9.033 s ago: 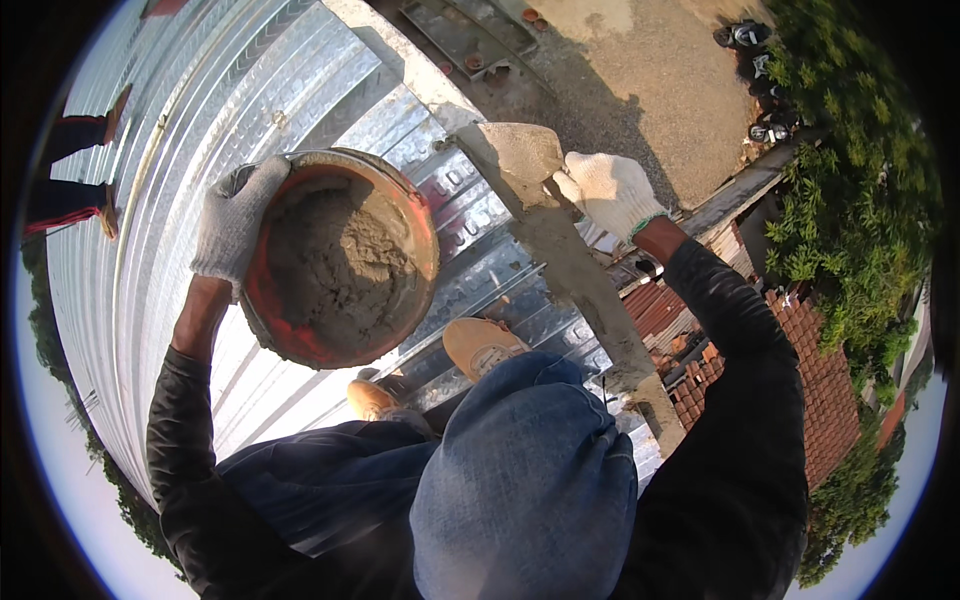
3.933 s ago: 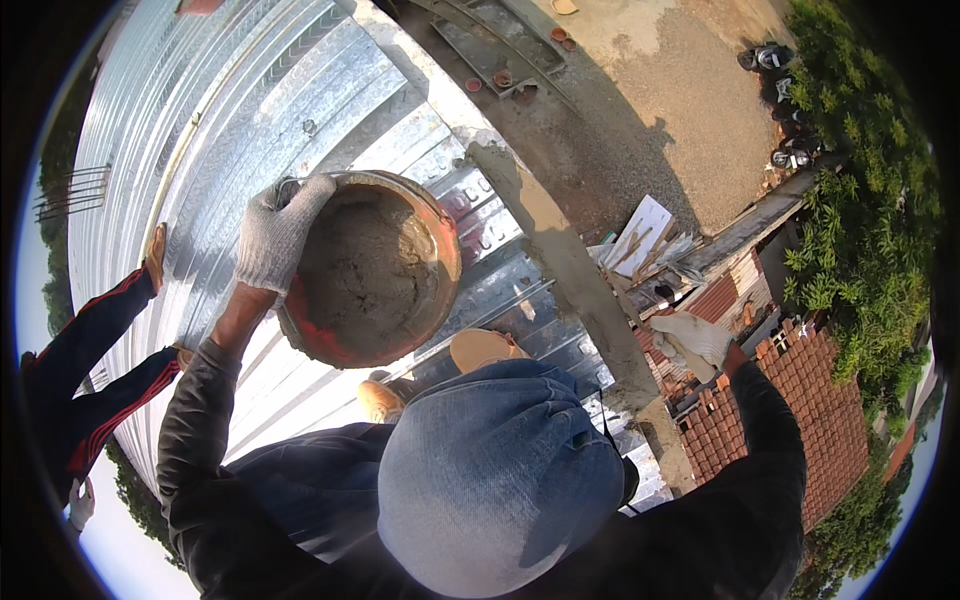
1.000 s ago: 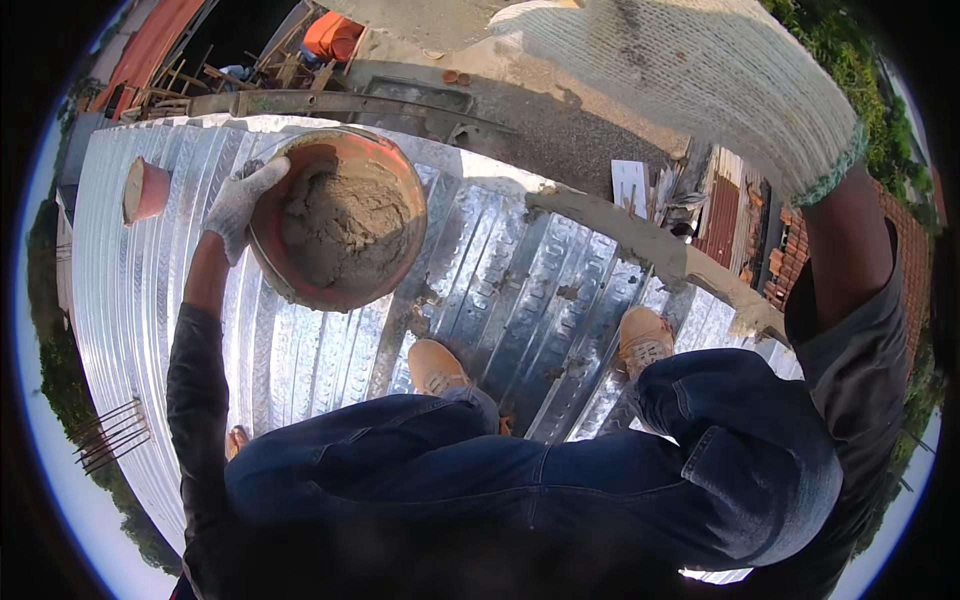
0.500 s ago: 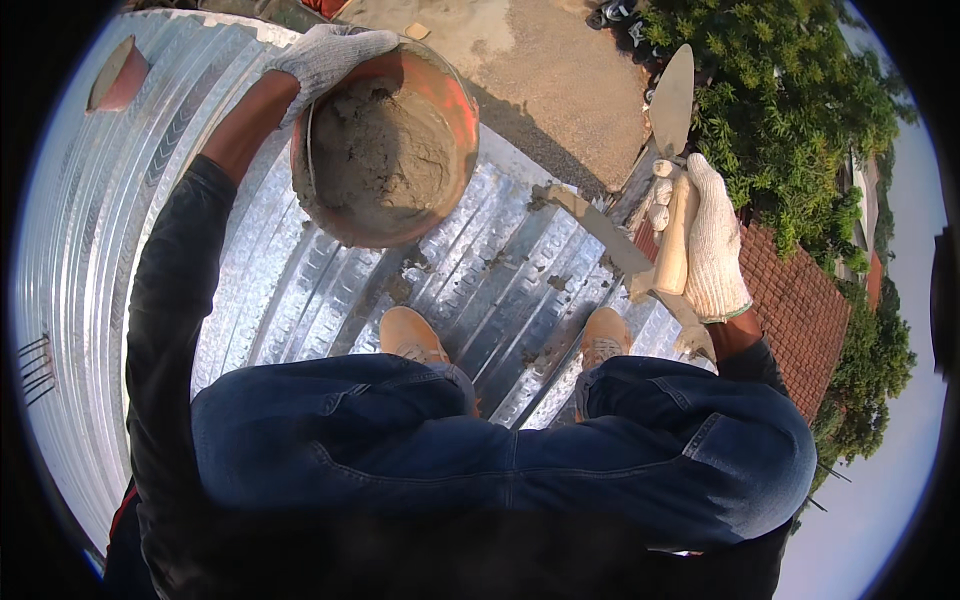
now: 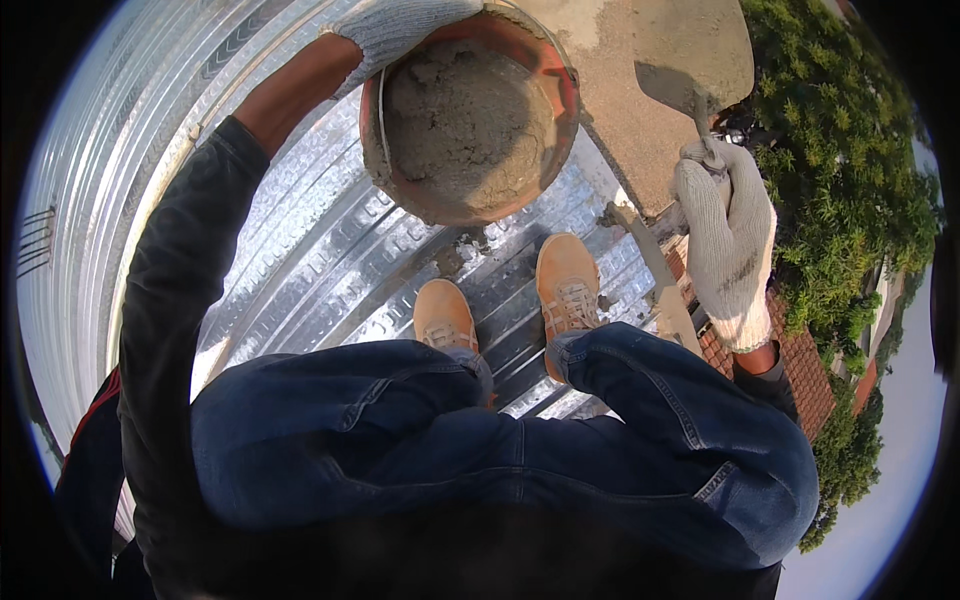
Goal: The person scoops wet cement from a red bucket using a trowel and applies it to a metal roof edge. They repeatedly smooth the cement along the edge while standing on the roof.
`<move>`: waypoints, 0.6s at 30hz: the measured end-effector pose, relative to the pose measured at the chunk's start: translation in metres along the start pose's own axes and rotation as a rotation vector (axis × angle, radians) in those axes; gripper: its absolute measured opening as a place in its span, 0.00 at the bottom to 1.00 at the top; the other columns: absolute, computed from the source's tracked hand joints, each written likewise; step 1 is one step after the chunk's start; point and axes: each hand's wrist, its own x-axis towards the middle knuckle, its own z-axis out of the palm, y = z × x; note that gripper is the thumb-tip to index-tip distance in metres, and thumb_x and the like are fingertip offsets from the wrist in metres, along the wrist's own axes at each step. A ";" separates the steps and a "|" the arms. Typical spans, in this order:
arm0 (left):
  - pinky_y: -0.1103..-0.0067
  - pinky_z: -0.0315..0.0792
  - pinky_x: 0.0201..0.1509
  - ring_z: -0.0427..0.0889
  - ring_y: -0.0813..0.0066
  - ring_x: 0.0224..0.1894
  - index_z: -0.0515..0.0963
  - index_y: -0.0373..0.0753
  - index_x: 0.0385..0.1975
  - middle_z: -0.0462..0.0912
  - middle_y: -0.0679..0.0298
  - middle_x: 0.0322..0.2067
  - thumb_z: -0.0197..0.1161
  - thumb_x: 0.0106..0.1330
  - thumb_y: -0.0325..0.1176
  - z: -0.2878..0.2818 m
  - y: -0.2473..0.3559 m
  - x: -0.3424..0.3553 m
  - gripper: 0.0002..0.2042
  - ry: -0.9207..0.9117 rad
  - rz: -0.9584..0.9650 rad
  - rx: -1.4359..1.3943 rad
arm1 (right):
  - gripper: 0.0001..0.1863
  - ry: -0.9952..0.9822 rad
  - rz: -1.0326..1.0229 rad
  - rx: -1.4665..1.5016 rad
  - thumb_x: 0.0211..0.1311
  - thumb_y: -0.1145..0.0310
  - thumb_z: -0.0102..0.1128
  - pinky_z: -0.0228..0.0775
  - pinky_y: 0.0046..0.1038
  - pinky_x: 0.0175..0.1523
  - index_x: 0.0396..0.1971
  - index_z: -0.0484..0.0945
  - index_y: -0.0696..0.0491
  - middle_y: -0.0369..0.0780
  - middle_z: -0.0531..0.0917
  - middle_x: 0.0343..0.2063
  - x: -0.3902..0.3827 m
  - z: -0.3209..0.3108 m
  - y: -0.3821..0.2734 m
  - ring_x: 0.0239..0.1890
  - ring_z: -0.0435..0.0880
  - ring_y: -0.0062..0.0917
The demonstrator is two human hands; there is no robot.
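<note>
At top centre, the gloved left hand (image 5: 405, 28) grips a mortar bucket (image 5: 440, 210), best kept level; upper right, the gloved right hand (image 5: 728, 235) clasps a pointing-away trowel (image 5: 705, 50), best held steady.

My gloved left hand (image 5: 405, 28) is gripping a reddish bucket (image 5: 470, 212) of grey mortar (image 5: 465, 125); my gloved right hand (image 5: 732, 235) is holding a trowel (image 5: 700, 55).

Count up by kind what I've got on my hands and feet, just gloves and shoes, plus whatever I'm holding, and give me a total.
Pale gloves: 2
Tan shoes: 2
Bucket: 1
Trowel: 1
Total: 6
</note>
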 end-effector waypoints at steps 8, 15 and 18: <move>0.69 0.82 0.65 0.90 0.67 0.56 0.89 0.36 0.60 0.94 0.55 0.54 0.68 0.83 0.48 0.026 -0.018 -0.032 0.21 0.265 0.109 -0.108 | 0.13 -0.348 -0.384 -0.595 0.76 0.61 0.74 0.79 0.42 0.38 0.45 0.82 0.54 0.46 0.86 0.29 0.032 0.034 0.029 0.35 0.90 0.49; 0.70 0.79 0.67 0.90 0.66 0.56 0.94 0.37 0.53 0.95 0.57 0.55 0.58 0.88 0.46 0.047 -0.008 -0.016 0.21 0.034 0.257 -0.082 | 0.16 -0.653 -0.287 -0.428 0.77 0.60 0.71 0.77 0.50 0.42 0.48 0.82 0.59 0.55 0.85 0.31 0.022 0.078 0.044 0.38 0.87 0.58; 0.70 0.79 0.66 0.89 0.66 0.54 0.95 0.38 0.51 0.96 0.59 0.52 0.57 0.88 0.47 0.050 -0.012 -0.012 0.22 0.106 0.296 -0.008 | 0.17 -0.599 -0.447 -0.279 0.76 0.59 0.72 0.76 0.51 0.42 0.47 0.82 0.60 0.56 0.84 0.33 0.013 0.094 0.069 0.37 0.85 0.60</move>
